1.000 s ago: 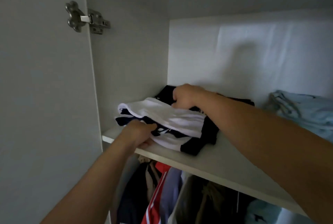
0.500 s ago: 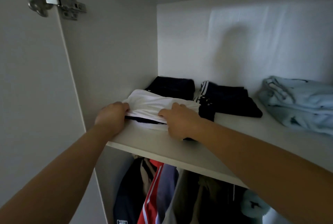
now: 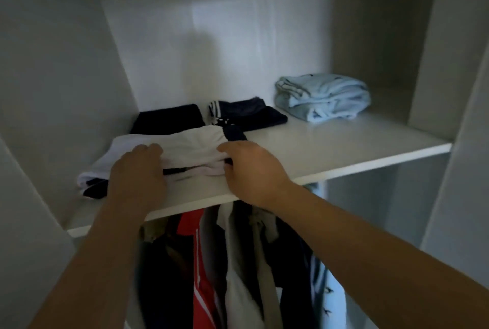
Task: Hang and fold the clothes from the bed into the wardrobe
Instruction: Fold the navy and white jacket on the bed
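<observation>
Our left hand [image 3: 137, 170] and right hand [image 3: 251, 172] each gripped one side of the folded white and navy shirt [image 3: 185, 147] near the front edge of the shelf [image 3: 330, 148], probably to keep it neat.

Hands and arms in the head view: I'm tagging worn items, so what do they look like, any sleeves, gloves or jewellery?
The left forearm and right forearm are bare to the frame edge, no sleeves showing. The left hand and right hand are ungloved, with no watch, bracelet or ring visible in this dim light.
</observation>
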Demonstrator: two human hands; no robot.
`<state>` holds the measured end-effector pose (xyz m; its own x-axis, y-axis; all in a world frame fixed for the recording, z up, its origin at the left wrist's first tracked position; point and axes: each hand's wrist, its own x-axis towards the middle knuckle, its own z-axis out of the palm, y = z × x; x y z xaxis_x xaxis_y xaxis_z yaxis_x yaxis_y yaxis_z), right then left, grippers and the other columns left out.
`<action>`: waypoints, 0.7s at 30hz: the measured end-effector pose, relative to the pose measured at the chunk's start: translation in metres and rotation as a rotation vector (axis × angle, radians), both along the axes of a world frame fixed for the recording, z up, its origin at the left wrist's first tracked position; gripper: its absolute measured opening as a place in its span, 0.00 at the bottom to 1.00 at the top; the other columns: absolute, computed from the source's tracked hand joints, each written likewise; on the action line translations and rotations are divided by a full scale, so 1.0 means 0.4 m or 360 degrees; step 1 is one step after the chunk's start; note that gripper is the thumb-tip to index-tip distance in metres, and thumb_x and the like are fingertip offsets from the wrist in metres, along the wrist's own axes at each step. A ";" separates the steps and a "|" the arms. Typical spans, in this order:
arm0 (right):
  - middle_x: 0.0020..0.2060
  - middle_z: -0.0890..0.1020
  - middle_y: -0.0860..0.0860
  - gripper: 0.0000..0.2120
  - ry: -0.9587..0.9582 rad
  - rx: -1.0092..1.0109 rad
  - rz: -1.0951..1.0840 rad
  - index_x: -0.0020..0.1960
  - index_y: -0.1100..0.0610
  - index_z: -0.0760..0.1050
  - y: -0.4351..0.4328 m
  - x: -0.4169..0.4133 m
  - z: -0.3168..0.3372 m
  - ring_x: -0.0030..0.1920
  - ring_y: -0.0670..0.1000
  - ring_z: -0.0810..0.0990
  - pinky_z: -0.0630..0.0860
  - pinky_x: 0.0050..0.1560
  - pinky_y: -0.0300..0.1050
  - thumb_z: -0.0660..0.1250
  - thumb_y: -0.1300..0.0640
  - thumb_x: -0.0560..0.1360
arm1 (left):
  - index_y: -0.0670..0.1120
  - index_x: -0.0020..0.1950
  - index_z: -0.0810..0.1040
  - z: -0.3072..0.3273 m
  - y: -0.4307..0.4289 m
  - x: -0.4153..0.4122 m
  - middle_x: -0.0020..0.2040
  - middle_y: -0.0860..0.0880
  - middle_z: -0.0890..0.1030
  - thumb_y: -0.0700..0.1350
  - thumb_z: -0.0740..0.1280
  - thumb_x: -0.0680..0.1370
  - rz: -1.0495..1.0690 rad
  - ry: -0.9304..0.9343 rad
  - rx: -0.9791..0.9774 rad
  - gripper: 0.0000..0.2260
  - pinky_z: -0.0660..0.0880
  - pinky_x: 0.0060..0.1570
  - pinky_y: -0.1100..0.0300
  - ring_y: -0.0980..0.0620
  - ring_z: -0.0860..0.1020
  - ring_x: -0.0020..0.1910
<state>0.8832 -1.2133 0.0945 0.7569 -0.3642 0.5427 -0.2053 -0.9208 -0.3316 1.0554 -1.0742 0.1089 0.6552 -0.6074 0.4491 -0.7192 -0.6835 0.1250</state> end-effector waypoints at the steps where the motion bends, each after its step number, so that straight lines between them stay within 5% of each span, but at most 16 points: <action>1: 0.56 0.82 0.57 0.15 -0.0133 0.0066 -0.0080 0.64 0.60 0.77 0.013 -0.053 -0.006 0.56 0.56 0.79 0.75 0.56 0.54 0.63 0.61 0.79 | 0.41 0.68 0.75 -0.005 -0.016 -0.050 0.62 0.40 0.77 0.34 0.66 0.76 -0.0202 0.0037 -0.0141 0.20 0.71 0.59 0.50 0.40 0.76 0.59; 5: 0.49 0.86 0.52 0.10 -0.0511 0.0220 -0.0500 0.57 0.54 0.82 0.063 -0.332 -0.023 0.49 0.54 0.83 0.79 0.52 0.52 0.65 0.58 0.78 | 0.45 0.59 0.80 -0.029 -0.079 -0.315 0.57 0.49 0.80 0.34 0.66 0.75 -0.1080 0.0028 -0.0451 0.15 0.67 0.59 0.62 0.51 0.75 0.58; 10: 0.47 0.85 0.44 0.08 -0.0454 0.0192 -0.1105 0.53 0.49 0.82 0.211 -0.764 -0.099 0.45 0.46 0.81 0.77 0.48 0.43 0.65 0.56 0.79 | 0.49 0.49 0.82 -0.105 -0.096 -0.700 0.46 0.58 0.82 0.41 0.67 0.76 -0.2035 0.0251 -0.0472 0.05 0.73 0.50 0.67 0.61 0.79 0.46; 21: 0.42 0.83 0.34 0.05 -0.0715 0.0437 -0.2429 0.49 0.44 0.82 0.896 -1.644 -0.326 0.42 0.33 0.78 0.72 0.44 0.27 0.68 0.51 0.78 | 0.54 0.49 0.81 -0.322 0.197 -1.690 0.44 0.62 0.81 0.43 0.70 0.78 -0.3328 0.0822 0.0227 0.05 0.70 0.40 0.75 0.60 0.80 0.44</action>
